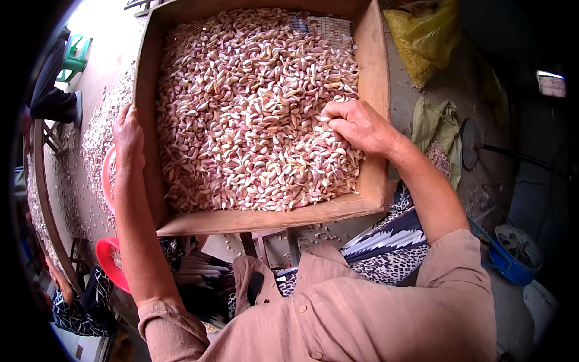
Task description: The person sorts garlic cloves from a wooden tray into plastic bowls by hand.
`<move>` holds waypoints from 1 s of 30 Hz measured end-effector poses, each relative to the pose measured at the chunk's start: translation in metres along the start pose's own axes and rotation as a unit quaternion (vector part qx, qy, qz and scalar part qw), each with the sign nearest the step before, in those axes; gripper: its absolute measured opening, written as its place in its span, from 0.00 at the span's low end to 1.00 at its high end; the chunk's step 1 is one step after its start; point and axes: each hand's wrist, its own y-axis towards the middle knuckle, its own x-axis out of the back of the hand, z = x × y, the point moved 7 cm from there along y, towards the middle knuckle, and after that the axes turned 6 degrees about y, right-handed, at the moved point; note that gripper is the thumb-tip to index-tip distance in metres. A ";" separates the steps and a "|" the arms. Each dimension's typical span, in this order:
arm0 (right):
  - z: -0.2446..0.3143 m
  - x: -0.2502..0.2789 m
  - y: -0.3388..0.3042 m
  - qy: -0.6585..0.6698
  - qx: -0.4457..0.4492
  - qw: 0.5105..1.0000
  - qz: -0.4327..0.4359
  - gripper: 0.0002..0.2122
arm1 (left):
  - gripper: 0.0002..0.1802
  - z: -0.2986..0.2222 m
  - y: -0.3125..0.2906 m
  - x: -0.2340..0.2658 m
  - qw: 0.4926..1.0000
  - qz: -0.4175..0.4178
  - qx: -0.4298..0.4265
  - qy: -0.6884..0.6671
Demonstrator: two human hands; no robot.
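A square wooden sieve tray (271,223) with a wire mesh bottom spans the upper middle, full of pinkish-white garlic cloves (253,114). Along its left outer wall, my left hand (128,140) is closed on the frame; part of the fingers is hidden. My right hand (363,128) is inside the tray near the right wall, its thumb and forefinger pinched over the cloves. A pale garlic clove (324,118) shows at those fingertips. Bare wire mesh (332,30) is visible at the far right corner.
Loose cloves cover the floor at left, where a red basin (108,265), a pink basin (107,181) and a green stool (73,57) stand. Other people sit along the left. A yellow sack (425,42) and a blue container (512,259) are at right.
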 end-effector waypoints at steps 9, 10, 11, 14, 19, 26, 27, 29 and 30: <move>-0.006 -0.001 0.003 0.111 -0.070 0.990 0.042 0.08 | 0.19 -0.011 0.001 -0.001 0.996 0.002 -0.092 0.019; -0.011 -0.007 0.004 0.095 -0.049 0.993 0.051 0.08 | 0.19 -0.013 -0.005 0.002 0.992 -0.018 -0.118 0.026; -0.016 -0.009 0.007 0.073 -0.026 0.995 0.055 0.08 | 0.20 -0.021 -0.009 0.000 0.984 -0.054 -0.159 0.067; -0.013 -0.017 0.004 0.028 -0.009 0.998 0.050 0.09 | 0.21 -0.073 -0.056 -0.012 0.908 -0.186 -0.324 0.190; 0.033 -0.048 0.012 -0.060 0.016 0.993 0.100 0.12 | 0.24 -0.105 -0.165 -0.086 0.906 0.223 -0.359 -0.030; 0.069 -0.070 0.010 -0.046 0.155 0.986 0.039 0.09 | 0.14 -0.084 -0.229 -0.122 0.880 0.374 -0.288 -0.048; 0.068 -0.072 0.011 -0.036 0.160 0.986 0.035 0.09 | 0.13 -0.082 -0.228 -0.122 0.882 0.377 -0.278 -0.051; 0.066 -0.074 0.012 -0.038 0.151 0.987 0.029 0.09 | 0.11 -0.081 -0.226 -0.121 0.884 0.377 -0.270 -0.049; 0.067 -0.074 0.012 -0.050 0.138 0.989 0.027 0.10 | 0.10 -0.084 -0.225 -0.119 0.882 0.375 -0.283 -0.046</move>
